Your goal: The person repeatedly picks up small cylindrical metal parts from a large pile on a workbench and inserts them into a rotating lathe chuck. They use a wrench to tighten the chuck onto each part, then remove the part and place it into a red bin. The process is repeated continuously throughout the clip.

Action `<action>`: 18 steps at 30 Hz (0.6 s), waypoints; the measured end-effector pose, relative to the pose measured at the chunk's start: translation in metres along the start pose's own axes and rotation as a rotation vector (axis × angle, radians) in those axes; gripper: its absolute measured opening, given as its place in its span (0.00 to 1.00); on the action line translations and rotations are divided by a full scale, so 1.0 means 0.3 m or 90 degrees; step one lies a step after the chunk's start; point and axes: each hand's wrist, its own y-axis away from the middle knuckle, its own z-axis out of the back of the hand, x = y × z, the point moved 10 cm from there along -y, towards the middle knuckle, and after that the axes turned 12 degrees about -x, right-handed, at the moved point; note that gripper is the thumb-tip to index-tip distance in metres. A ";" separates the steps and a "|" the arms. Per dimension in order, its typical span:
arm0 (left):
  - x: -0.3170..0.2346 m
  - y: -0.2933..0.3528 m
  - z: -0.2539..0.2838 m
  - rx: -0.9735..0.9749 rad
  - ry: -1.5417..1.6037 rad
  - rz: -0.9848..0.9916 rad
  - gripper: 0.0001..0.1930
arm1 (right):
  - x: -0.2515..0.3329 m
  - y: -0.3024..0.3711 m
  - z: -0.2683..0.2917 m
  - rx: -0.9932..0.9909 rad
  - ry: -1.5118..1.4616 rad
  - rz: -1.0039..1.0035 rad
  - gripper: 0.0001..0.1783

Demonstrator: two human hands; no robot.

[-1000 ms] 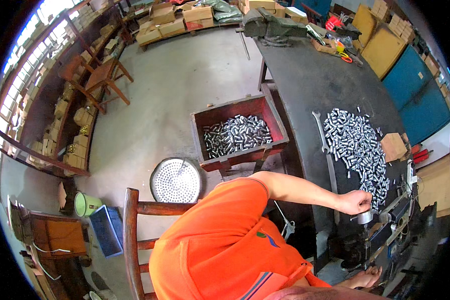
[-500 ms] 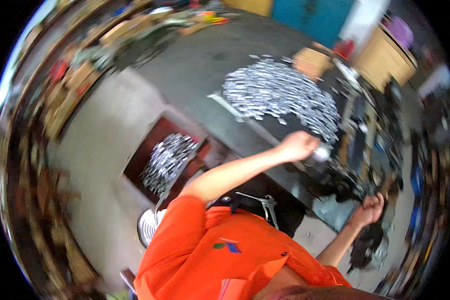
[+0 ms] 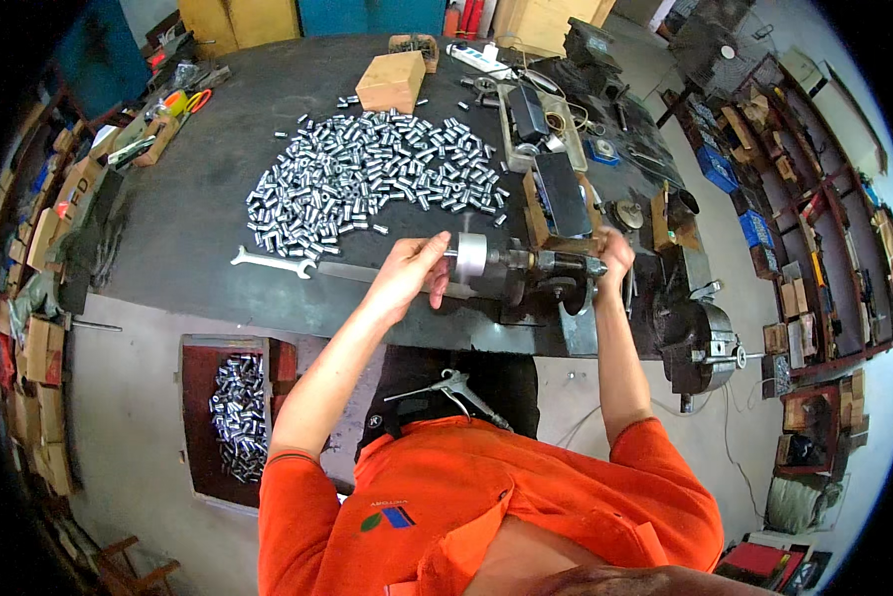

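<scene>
My left hand (image 3: 412, 273) is closed in a pinch beside a silver metal cylinder (image 3: 472, 255) on a dark bench fixture (image 3: 541, 266). A short thin metal piece (image 3: 451, 253) shows between its fingertips and the cylinder. At the other end of the fixture, my right hand (image 3: 613, 260) is curled closed; what lies inside it is hidden. Beyond my left hand, a wide pile of short shiny metal sleeves (image 3: 367, 179) covers the dark workbench (image 3: 188, 219). An open-ended wrench (image 3: 273, 263) lies at the pile's near edge.
A red box (image 3: 196, 382) of similar sleeves stands below the bench at left. An air blow gun (image 3: 456, 389) rests at my lap. A cardboard box (image 3: 390, 82) sits behind the pile. To the right are a vise (image 3: 700, 348) and loaded shelves (image 3: 814, 228).
The view has swung round and sharpened. My right hand has come from farther out on the right to the fixture's right end. My left hand remains near the silver cylinder.
</scene>
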 end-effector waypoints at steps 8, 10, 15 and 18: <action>-0.017 0.029 0.027 -0.004 0.018 0.015 0.19 | 0.336 0.227 0.033 0.076 -0.294 0.062 0.11; -0.006 0.022 0.036 -0.012 0.011 0.024 0.19 | 0.314 0.287 0.103 0.070 -0.256 0.022 0.15; -0.002 0.005 0.035 0.007 -0.007 0.047 0.18 | 0.064 0.297 0.238 0.014 -0.174 -0.074 0.16; -0.014 0.017 0.076 -0.015 -0.043 0.034 0.18 | -0.070 0.257 0.216 -0.068 -0.129 -0.144 0.12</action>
